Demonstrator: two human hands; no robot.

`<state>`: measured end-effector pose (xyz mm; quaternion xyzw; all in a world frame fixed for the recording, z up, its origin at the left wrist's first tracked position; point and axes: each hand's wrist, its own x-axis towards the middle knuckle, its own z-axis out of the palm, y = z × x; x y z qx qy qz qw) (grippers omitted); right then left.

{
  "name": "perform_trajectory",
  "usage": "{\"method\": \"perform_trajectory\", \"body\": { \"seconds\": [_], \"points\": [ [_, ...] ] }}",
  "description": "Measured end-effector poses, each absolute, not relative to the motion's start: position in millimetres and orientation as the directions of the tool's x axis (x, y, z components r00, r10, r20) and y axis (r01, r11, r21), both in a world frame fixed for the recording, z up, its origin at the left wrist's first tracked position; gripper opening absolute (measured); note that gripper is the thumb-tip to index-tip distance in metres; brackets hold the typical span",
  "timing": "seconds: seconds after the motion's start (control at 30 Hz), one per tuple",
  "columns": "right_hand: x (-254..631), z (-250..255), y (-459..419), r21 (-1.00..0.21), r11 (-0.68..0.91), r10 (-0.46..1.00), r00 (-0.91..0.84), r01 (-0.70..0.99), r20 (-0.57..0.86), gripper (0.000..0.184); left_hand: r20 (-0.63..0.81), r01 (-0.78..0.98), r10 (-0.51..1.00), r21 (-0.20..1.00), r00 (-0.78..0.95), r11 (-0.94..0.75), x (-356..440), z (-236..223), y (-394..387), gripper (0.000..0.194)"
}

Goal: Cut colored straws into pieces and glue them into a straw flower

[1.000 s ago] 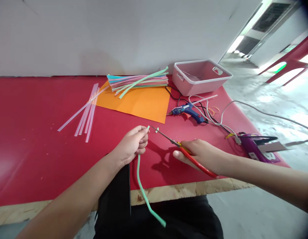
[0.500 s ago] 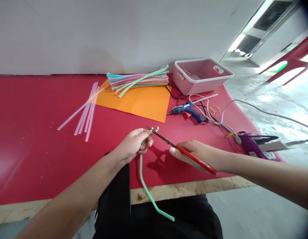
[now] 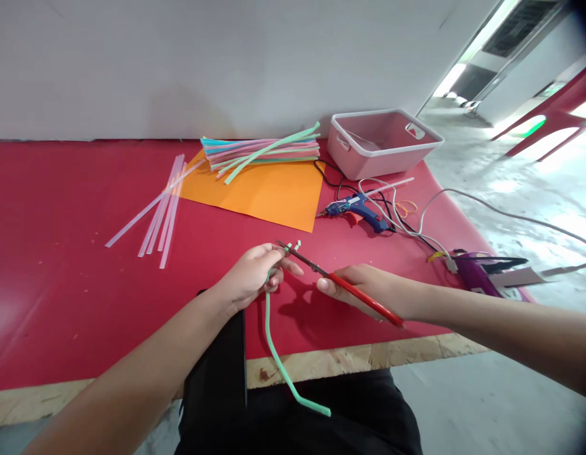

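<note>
My left hand (image 3: 259,273) pinches a light green pipe cleaner (image 3: 274,349) near its upper end; the rest hangs past the table edge, its lower end bent over my lap. In my right hand (image 3: 363,289) are red-handled scissors (image 3: 356,292), fingers wrapped round the handles. Their blades lie across the pipe cleaner's tip, just above my left fingers. Small green cut bits (image 3: 298,244) show beside the blade on the table. Whether the blades are fully closed is too small to tell.
A bundle of coloured pipe cleaners (image 3: 264,151) lies on an orange sheet (image 3: 274,196). Pink translucent sticks (image 3: 165,208) are at left. A blue glue gun (image 3: 356,212), white and black cords, a pink basket (image 3: 368,161) and a purple object (image 3: 477,275) occupy the right side.
The fingers of my left hand have spread a little, one reaching out to the right under the blades. The scissors and my right hand have shifted slightly left.
</note>
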<state>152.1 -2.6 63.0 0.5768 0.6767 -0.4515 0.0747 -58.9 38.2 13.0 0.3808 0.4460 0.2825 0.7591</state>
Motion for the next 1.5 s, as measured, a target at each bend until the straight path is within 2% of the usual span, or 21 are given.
{"method": "perform_trajectory", "body": {
  "seconds": [0.6, 0.77, 1.13, 1.5],
  "points": [
    [157.8, 52.3, 0.0, -0.566, -0.017, 0.724, -0.380, 0.824, -0.575, 0.060, -0.455, -0.031, 0.777, 0.855, 0.435, 0.518, -59.2, 9.9, 35.9, 0.012],
    [156.1, 57.2, -1.6, -0.533, -0.034, 0.717, -0.351, 0.846, -0.602, 0.057, -0.442, -0.038, 0.783, 0.861, 0.438, 0.507, -58.3, 9.8, 36.8, 0.010],
    [151.4, 68.8, -3.4, -0.544, -0.070, 0.703, -0.346, 0.836, -0.622, 0.056, -0.453, -0.034, 0.771, 0.853, 0.447, 0.520, -59.0, 9.9, 36.6, 0.011],
    [150.4, 65.0, 1.1, -0.516, -0.024, 0.706, -0.351, 0.856, -0.615, 0.062, -0.453, -0.027, 0.780, 0.858, 0.432, 0.513, -57.3, 12.9, 36.9, 0.012]
  ]
}}
